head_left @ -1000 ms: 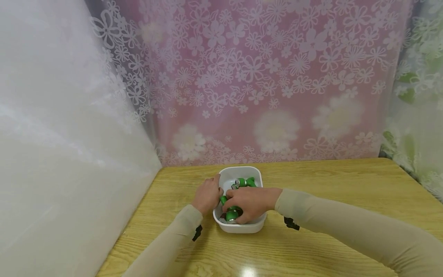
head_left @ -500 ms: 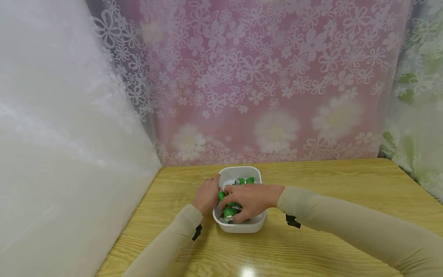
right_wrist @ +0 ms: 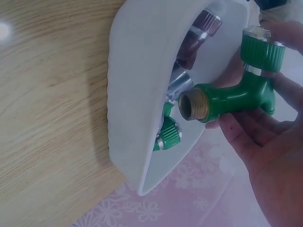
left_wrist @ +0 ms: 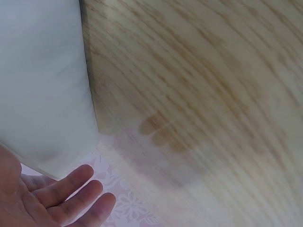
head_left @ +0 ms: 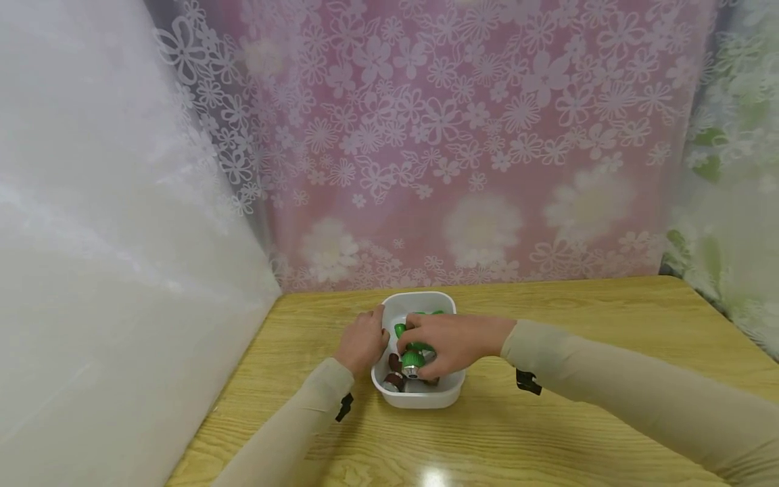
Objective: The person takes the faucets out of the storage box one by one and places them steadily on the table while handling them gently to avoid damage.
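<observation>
A white plastic tub point(head_left: 420, 402) stands on the wooden table. My left hand point(head_left: 363, 341) holds its left rim, thumb over the inner side; in the left wrist view several fingers point(left_wrist: 78, 196) extend loosely outside the wall. My right hand point(head_left: 450, 341) holds a green water tap point(right_wrist: 232, 99) above the tub's contents, pinched between thumb and fingers. The tap has a ribbed green knob with a silvery cap and a brass threaded end. Below it lie a brown tap point(right_wrist: 201, 28) and another green tap point(right_wrist: 169, 135), partly hidden by the tub wall.
The wooden tabletop point(head_left: 548, 379) extends around the tub. A pink flowered curtain point(head_left: 487, 169) hangs behind the table. White sheeting point(head_left: 122, 237) borders the left side, and another curtain point(head_left: 730, 203) hangs at the right.
My right hand has moved slightly up and to the right in the head view, carrying the green tap. Brown taps beneath it have come into sight. My left hand stays at the rim.
</observation>
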Tool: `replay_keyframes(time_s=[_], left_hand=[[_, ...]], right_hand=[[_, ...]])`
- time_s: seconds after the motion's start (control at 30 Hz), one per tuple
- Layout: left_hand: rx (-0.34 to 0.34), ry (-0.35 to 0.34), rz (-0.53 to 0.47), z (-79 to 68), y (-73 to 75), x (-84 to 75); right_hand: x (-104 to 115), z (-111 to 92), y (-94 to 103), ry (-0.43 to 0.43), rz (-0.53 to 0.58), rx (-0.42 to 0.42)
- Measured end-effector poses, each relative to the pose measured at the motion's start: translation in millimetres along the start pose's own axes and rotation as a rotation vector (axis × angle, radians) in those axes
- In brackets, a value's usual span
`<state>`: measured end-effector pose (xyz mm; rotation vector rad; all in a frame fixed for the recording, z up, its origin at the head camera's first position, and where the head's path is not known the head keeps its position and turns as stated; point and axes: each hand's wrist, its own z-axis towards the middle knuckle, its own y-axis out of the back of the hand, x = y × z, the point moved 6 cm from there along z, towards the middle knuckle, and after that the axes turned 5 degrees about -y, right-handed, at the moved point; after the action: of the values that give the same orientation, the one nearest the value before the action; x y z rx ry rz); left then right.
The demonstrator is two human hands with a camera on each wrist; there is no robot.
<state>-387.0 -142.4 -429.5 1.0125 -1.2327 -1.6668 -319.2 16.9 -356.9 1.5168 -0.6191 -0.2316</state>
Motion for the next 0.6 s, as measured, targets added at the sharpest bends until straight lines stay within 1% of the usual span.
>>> replay_keyframes(time_s=[0.1, 0.23, 0.43, 0.6], left_hand=[[0.003, 0.0, 0.006, 0.4, 0.1, -0.2], [0.006, 0.006, 0.007, 1.7, 0.0, -1.1], [0.011, 0.034, -0.005, 2.8, 0.2, -1.3], [0.022, 0.047, -0.013, 1.6, 0.1, -1.6]], right_hand=[[-3, -4, 2.0, -0.035, 0.025, 0.018], [-7, -11, 6.2, -0.066, 0.043, 0.016], [-16, -21, 12.5, -0.059, 0.008, -0.052], [-27, -29, 14.0, -0.026, -0.001, -0.087]])
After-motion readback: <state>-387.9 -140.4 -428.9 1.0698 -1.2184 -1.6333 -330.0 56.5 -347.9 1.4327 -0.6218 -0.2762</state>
